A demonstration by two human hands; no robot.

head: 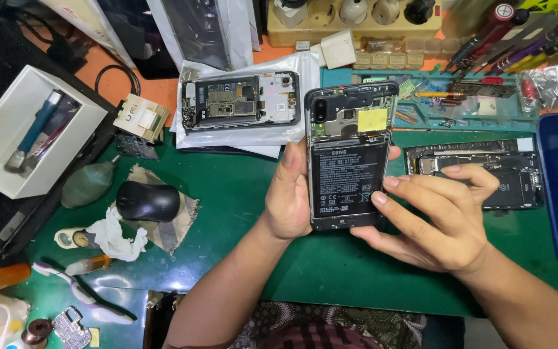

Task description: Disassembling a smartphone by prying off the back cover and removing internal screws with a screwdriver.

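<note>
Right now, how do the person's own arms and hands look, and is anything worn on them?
Both forearms are bare, with no sleeves in view. The left hand and right hand wear no gloves, rings, watch or bracelet. The fingers show short, unpainted nails.
</note>
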